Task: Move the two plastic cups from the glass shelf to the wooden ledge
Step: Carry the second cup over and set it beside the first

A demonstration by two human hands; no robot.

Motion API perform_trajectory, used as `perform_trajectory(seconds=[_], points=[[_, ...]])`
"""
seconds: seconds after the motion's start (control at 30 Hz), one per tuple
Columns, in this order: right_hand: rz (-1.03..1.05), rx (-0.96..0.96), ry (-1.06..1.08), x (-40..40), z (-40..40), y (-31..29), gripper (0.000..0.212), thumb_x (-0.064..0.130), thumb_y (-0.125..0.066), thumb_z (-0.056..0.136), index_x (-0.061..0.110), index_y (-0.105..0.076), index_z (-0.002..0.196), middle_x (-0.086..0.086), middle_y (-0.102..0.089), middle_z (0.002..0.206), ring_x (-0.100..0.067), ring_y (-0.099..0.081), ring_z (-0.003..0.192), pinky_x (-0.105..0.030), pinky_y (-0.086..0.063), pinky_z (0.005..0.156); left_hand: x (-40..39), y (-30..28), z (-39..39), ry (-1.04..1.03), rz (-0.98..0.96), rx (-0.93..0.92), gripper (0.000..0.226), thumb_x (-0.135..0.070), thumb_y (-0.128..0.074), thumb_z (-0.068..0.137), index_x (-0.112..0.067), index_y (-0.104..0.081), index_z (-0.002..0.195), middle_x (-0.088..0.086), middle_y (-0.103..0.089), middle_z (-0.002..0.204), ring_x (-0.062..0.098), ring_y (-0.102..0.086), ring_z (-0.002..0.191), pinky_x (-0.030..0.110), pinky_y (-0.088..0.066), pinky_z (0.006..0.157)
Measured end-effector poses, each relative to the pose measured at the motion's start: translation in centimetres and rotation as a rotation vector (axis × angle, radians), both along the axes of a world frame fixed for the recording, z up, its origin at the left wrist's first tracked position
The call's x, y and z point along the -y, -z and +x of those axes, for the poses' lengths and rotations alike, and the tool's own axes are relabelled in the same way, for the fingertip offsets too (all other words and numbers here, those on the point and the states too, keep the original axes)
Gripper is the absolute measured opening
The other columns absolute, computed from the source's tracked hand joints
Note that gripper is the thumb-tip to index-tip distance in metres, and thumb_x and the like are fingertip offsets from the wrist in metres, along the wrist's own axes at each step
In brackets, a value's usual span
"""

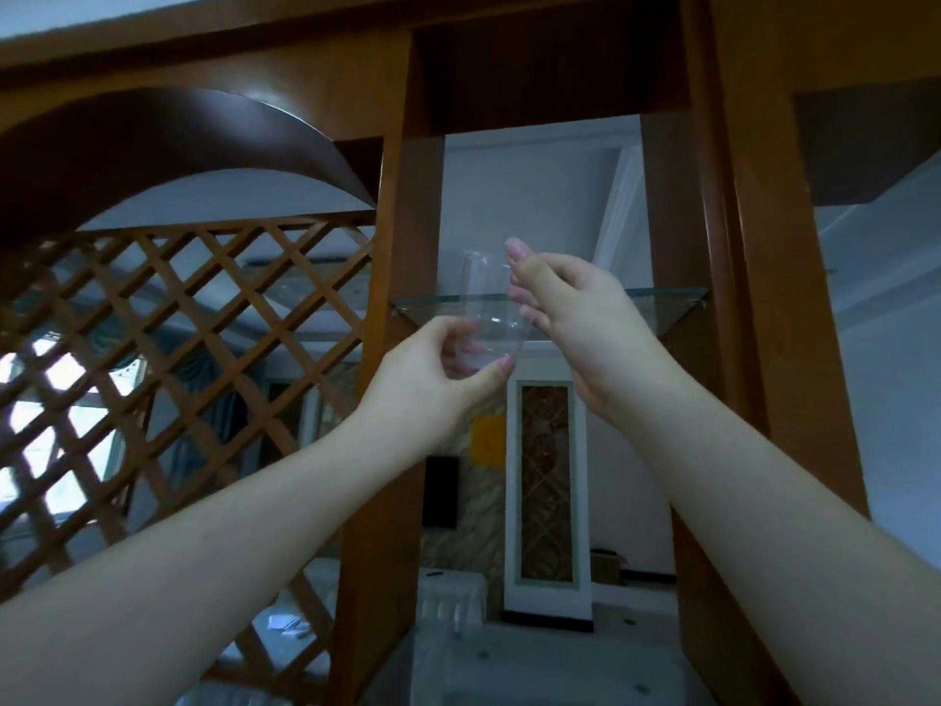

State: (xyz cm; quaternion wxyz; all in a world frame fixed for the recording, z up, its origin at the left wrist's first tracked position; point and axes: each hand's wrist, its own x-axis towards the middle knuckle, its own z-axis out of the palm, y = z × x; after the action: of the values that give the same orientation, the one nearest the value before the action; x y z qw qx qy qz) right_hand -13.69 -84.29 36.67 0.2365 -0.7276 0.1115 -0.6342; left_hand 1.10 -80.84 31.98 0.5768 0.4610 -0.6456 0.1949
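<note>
While both bare arms reach up toward a glass shelf [657, 298] set between two wooden posts, the hands meet around a clear plastic cup [486, 308]. The cup is upright and nearly see-through, so its outline is faint; it sits in front of the shelf's front edge, toward the left end, and whether its base touches the glass cannot be told. Whether this is one cup or two nested cups also cannot be told.

The left hand [427, 379] comes from below, its fingers [501, 366] curled around the bottom of the cup, thumb on the near side. The right hand [570, 308] is at the cup's right side, its fingers [517, 247] bent toward the rim and wall, touching the cup or just beside it; a firm grip there cannot be confirmed.

To the left of the left wooden post [402, 298] is a wooden lattice panel [178, 338] under a curved arch. The right wooden post [677, 247] frames the other end of the shelf. Behind and below is a pale room.
</note>
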Motion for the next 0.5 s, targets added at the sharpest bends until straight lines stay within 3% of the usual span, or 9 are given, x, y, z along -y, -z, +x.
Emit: perform_trajectory(seconds=[0.17,0.4,0.5], points=[[0.076,0.020,-0.114,-1.4,2.2,3.2,0.081,0.065,-0.064,0.075,0.016,-0.048,0.138,-0.001,-0.058,0.134,-0.013,-0.054,0.121,-0.042,-0.041,0.106,-2.6,2.7,2.3,0.003,0.072,-0.016,0.062,-0.062,-0.067,0.076,-0.035,-0.050,0.129,-0.024,-0.060,0.105,-0.024,-0.051,0.093,-0.006,-0.038,0.061],[0.126,0.016,-0.239,-5.2,6.2,7.0,0.076,0.062,-0.066,0.072,0.021,-0.052,0.135,0.004,-0.063,0.126,-0.005,-0.058,0.114,-0.037,-0.041,0.105,-7.3,5.1,6.6,-0.054,0.149,-0.022,0.057,-0.055,-0.071,0.075,-0.035,-0.051,0.125,-0.023,-0.062,0.097,-0.024,-0.053,0.089,-0.001,-0.044,0.063],[0.136,0.014,-0.290,-7.6,8.9,8.5,0.081,0.068,-0.070,0.064,0.024,-0.056,0.131,0.006,-0.067,0.120,-0.002,-0.062,0.108,-0.036,-0.043,0.102,-10.2,6.4,9.3,-0.048,0.181,-0.049,0.053,-0.048,-0.075,0.076,-0.036,-0.051,0.122,-0.022,-0.063,0.094,-0.019,-0.057,0.085,0.007,-0.049,0.065]])
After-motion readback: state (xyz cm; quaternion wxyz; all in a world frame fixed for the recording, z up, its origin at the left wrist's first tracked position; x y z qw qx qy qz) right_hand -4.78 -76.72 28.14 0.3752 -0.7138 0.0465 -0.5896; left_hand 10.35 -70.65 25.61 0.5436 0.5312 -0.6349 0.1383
